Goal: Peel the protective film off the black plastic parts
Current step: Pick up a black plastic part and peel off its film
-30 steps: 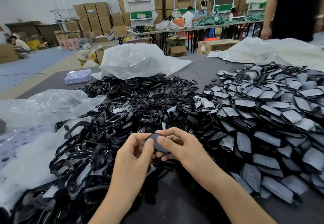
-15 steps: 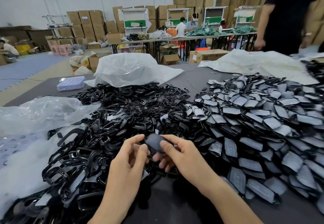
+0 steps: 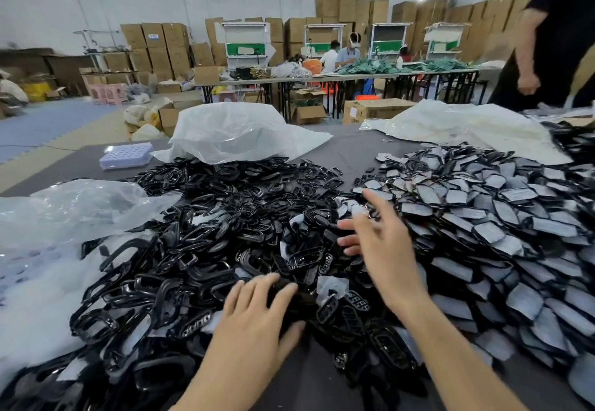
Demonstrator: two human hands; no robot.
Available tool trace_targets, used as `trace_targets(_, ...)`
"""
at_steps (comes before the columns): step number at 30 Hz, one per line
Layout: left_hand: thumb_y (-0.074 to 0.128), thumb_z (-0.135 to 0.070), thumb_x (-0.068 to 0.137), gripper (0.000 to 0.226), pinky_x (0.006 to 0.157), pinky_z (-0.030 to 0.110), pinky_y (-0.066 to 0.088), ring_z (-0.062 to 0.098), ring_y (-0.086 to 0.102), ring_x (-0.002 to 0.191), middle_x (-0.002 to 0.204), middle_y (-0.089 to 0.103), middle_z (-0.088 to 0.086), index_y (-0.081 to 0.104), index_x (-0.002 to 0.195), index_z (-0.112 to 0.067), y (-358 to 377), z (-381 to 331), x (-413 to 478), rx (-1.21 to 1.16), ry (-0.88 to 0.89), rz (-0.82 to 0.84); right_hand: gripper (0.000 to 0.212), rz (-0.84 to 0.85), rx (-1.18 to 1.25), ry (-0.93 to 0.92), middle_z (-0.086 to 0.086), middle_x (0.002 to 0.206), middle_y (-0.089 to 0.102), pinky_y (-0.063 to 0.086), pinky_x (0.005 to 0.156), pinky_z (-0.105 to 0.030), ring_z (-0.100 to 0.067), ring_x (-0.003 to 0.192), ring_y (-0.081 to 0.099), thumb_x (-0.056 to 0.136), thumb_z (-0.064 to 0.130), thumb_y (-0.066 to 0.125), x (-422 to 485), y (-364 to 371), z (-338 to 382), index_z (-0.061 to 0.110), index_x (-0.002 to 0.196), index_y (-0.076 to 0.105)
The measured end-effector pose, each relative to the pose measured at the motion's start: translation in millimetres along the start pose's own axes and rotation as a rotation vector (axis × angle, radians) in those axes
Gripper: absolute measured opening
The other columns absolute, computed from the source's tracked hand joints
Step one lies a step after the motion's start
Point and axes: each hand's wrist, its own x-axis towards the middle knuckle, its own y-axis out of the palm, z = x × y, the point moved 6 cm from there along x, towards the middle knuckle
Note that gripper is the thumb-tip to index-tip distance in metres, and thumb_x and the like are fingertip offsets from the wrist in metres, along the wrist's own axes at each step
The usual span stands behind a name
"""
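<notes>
A big heap of black plastic parts with grey film (image 3: 483,227) covers the right of the table. A heap of glossy black frames and parts (image 3: 206,249) fills the middle and left. My left hand (image 3: 254,323) is low at the centre, its fingers and thumb round a small black plastic part (image 3: 286,304) that is mostly hidden. My right hand (image 3: 380,243) reaches forward with fingers spread, blurred, over the seam between the two heaps and holds nothing.
Clear plastic bags lie at the left (image 3: 74,211), the back centre (image 3: 238,134) and the back right (image 3: 467,127). A pale lilac tray (image 3: 125,154) sits at the back left. A person in black (image 3: 557,40) stands at the far right corner.
My hands have parted. The right hand let go of the small part and moved forward to the heaps with its fingers spread. The left hand stays low with the part.
</notes>
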Motion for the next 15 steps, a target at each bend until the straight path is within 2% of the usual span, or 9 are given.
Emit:
trace_targets(2, 0.072, -0.044, 0.082, 0.042, 0.091, 0.050, 0.055, 0.034, 0.067, 0.106, 0.118, 0.068, 0.012, 0.072, 0.116, -0.017, 2, 21, 4, 0.072, -0.120, -0.010, 0.044, 0.128, -0.240, -0.099, 0.014, 0.111, 0.073, 0.051, 0.088, -0.015, 0.002, 0.103, 0.065, 0.102, 0.030, 0.052, -15, 33, -5, 0.037, 0.145, 0.046)
trace_targets(4, 0.081, -0.042, 0.076, 0.047, 0.088, 0.047, 0.054, 0.034, 0.067, 0.102, 0.118, 0.067, 0.011, 0.072, 0.115, -0.017, 4, 36, 7, 0.095, -0.196, 0.012, 0.049, 0.278, -0.584, -0.225, 0.006, 0.145, 0.055, 0.031, 0.115, -0.021, -0.006, 0.135, 0.044, 0.103, 0.036, 0.049, -26, 67, -17, 0.032, 0.152, 0.039)
trace_targets(6, 0.080, -0.042, 0.077, 0.039, 0.082, 0.043, 0.053, 0.028, 0.066, 0.095, 0.113, 0.066, 0.005, 0.071, 0.109, -0.021, 6, 38, 9, 0.088, -0.182, -0.008, 0.052, 0.403, -0.921, -0.258, -0.001, 0.160, 0.035, 0.017, 0.122, -0.032, -0.017, 0.148, 0.027, 0.105, 0.045, 0.038, -33, 88, -36, 0.030, 0.155, 0.032)
trace_targets(7, 0.079, -0.040, 0.078, 0.033, 0.078, 0.040, 0.053, 0.025, 0.065, 0.090, 0.109, 0.065, 0.002, 0.070, 0.106, -0.023, 7, 36, 10, 0.070, -0.161, -0.024, 0.051, 0.424, -1.016, -0.260, -0.001, 0.159, 0.035, 0.018, 0.121, -0.034, -0.019, 0.147, 0.027, 0.106, 0.048, 0.034, -33, 92, -42, 0.031, 0.153, 0.035)
trace_targets(9, 0.079, -0.035, 0.078, 0.026, 0.071, 0.037, 0.051, 0.022, 0.063, 0.084, 0.102, 0.062, -0.002, 0.068, 0.099, -0.025, 10, 33, 10, 0.048, -0.128, -0.050, 0.044, 0.395, -1.027, -0.265, 0.006, 0.146, 0.048, 0.029, 0.113, -0.033, -0.018, 0.136, 0.038, 0.105, 0.048, 0.035, -30, 93, -45, 0.034, 0.144, 0.046)
trace_targets(13, 0.079, -0.032, 0.080, 0.019, 0.068, 0.036, 0.048, 0.022, 0.060, 0.080, 0.097, 0.061, -0.005, 0.066, 0.092, -0.024, 10, 31, 12, 0.067, -0.104, -0.084, 0.034, 0.293, -0.920, -0.381, 0.001, 0.116, 0.060, 0.046, 0.101, -0.036, -0.022, 0.112, 0.051, 0.099, 0.042, 0.056, -30, 88, -36, 0.026, 0.128, 0.063)
trace_targets(15, 0.074, -0.031, 0.085, 0.014, 0.068, 0.036, 0.047, 0.021, 0.059, 0.081, 0.097, 0.061, -0.006, 0.065, 0.093, -0.025, 11, 31, 11, 0.067, -0.094, -0.102, 0.041, 0.295, -0.914, -0.346, -0.003, 0.125, 0.055, 0.038, 0.109, -0.032, -0.023, 0.120, 0.045, 0.099, 0.043, 0.056, -30, 85, -38, 0.022, 0.134, 0.060)
